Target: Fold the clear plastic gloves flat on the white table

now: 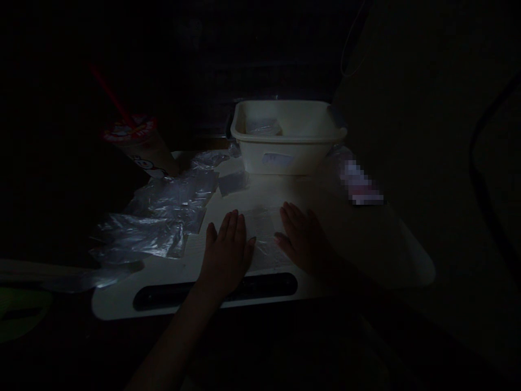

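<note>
In the dim light, a clear plastic bag (262, 239) lies flat on the small white table (345, 244). My left hand (228, 250) rests palm down at the bag's left side, its fingers extended and a little apart. At the right side of the bag lies my right hand (301, 239), also flat, with its fingers stretched forward and the thumb towards the bag. Neither hand grips anything. Beyond them, a small flat packet (233, 183) sits near the foot of a cream plastic bin (285, 157).
Several clear plastic packets (150, 233) are heaped on the left. Behind them stands a cup (148, 152) with a red straw. The bin holds a packet (262, 127). A pixelated item (360, 184) is at the right. A dark slot (163, 296) runs along the front edge.
</note>
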The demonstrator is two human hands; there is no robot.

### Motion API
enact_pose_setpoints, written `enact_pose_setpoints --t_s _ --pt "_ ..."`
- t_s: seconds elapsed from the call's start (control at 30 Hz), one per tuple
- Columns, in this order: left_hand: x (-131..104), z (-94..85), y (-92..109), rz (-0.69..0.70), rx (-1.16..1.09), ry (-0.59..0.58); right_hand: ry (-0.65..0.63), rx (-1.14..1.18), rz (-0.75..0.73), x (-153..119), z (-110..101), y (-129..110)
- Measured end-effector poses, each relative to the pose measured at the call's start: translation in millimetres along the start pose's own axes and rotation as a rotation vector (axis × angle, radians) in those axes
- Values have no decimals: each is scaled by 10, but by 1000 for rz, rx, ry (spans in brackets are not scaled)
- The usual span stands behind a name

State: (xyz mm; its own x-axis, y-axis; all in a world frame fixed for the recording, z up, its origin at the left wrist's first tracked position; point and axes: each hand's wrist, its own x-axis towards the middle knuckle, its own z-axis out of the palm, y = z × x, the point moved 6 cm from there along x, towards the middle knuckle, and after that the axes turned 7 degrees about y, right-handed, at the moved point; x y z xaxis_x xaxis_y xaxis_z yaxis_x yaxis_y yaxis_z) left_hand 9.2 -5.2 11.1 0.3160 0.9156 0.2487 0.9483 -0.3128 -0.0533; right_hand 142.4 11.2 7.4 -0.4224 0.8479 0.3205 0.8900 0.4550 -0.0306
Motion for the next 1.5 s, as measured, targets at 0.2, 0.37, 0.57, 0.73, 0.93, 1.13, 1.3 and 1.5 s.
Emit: enact_pose_setpoints --t_s 0.2,0.37,0.57,0.73,0.93,1.13,1.3,1.5 --pt "3 22 4 3 37 -6 -6 -2 -6 -1 11 -1" --pt "-5 20 2 6 39 0 -3 3 -11 1 3 -3" --pt "-10 6 -2 -2 25 1 5 -1 -11 0 -5 -4" --pt "-2 14 -2 -5 2 5 8 4 -10 -8 4 1" --pt "-6 15 -3 -3 19 1 5 9 -14 -8 5 0" --pt "-2 5 2 0 13 11 6 4 -7 -3 -4 -4" --pt "1 -1 5 -1 13 16 4 14 -16 -3 -10 -5" --pt "4 0 2 -4 13 -5 -6 6 -12 -3 4 0"
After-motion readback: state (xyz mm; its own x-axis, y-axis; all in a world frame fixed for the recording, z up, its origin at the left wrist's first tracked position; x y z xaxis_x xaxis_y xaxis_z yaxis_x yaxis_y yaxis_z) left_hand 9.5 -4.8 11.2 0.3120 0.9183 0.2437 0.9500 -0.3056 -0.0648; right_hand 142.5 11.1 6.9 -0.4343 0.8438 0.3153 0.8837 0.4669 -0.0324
